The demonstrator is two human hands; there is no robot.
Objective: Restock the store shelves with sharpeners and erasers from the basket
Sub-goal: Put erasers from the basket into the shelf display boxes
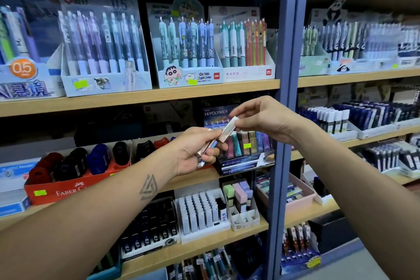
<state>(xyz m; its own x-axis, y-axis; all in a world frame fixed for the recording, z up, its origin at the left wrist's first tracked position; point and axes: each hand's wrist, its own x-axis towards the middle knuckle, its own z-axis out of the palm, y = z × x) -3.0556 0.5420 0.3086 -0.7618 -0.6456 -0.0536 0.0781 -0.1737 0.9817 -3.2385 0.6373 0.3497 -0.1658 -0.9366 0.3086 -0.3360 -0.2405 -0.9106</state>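
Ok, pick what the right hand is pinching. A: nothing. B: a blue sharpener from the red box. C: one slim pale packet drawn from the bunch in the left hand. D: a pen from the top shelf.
C: the right hand pinches a slim pale packet by its upper end, just above the bunch gripped in the left hand.
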